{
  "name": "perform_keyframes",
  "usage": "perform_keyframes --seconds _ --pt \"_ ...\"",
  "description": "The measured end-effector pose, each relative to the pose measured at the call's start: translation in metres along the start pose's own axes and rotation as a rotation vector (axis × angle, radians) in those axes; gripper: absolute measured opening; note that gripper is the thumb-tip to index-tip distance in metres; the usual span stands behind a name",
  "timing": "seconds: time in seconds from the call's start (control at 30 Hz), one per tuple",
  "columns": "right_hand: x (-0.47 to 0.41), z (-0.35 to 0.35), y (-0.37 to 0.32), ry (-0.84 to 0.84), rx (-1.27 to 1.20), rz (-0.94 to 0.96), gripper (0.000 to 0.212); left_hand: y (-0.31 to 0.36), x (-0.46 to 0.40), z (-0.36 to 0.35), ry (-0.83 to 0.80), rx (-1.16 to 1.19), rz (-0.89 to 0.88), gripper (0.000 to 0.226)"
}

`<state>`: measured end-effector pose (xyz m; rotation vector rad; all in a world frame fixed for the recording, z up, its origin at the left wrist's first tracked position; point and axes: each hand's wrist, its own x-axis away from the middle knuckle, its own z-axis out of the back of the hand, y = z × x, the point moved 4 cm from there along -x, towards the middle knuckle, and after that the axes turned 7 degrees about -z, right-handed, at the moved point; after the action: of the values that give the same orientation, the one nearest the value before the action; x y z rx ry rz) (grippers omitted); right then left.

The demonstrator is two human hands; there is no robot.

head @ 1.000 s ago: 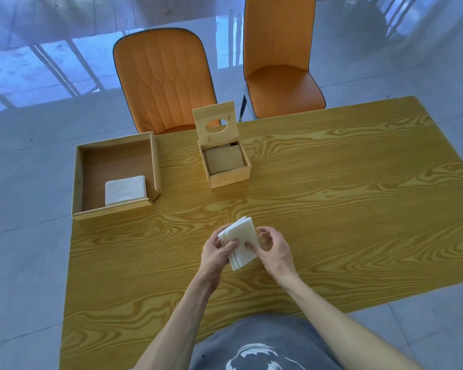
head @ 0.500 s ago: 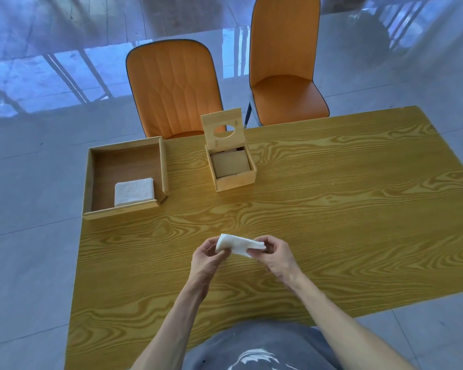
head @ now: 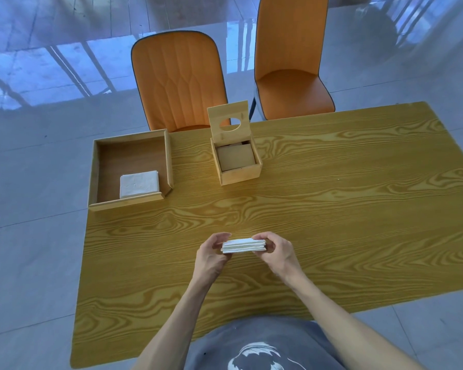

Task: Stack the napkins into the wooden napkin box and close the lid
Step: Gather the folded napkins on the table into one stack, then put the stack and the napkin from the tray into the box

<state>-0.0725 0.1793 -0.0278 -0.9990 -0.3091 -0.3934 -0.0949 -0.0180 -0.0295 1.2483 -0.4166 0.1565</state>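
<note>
A small stack of white napkins (head: 243, 245) lies flat and level between my two hands above the middle of the table. My left hand (head: 211, 259) grips its left end and my right hand (head: 278, 252) grips its right end. The wooden napkin box (head: 239, 175) stands at the back centre of the table, well beyond my hands. Its lid (head: 228, 123), with a round hole in it, stands upright and open. A brown insert shows inside the box. More white napkins (head: 139, 184) lie in the wooden tray (head: 131, 136) at the back left.
The yellow wood-grain table (head: 332, 209) spreads wide to the right. Two orange chairs (head: 179, 81) stand beyond its far edge. The tray hangs slightly over the table's left edge. Glossy grey floor lies all around.
The napkin stack has turned from tilted and fanned to flat and squared between my hands. The view has shifted, so everything sits a little lower in the frame.
</note>
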Motion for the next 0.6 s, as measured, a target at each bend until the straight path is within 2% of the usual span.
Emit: perform_keyframes --seconds 0.1,0.2,0.37,0.5,0.6 --pt "-0.001 0.004 -0.005 0.030 -0.014 0.016 0.018 0.001 -0.001 -0.001 0.025 -0.034 0.002 0.034" --pt "-0.002 0.008 -0.007 0.024 -0.050 0.014 0.023 0.005 -0.002 0.000 0.035 -0.076 -0.016 0.027" --pt "-0.002 0.010 -0.004 0.010 -0.081 -0.005 0.037 0.008 -0.002 0.002 0.021 -0.168 -0.003 0.042" --pt "-0.006 0.010 -0.006 0.017 -0.029 0.003 0.029 0.013 -0.005 0.000 -0.012 -0.263 -0.013 0.041" --pt "-0.008 0.012 -0.010 0.041 -0.013 0.016 0.019 0.016 -0.008 0.001 -0.006 -0.248 -0.048 0.027"
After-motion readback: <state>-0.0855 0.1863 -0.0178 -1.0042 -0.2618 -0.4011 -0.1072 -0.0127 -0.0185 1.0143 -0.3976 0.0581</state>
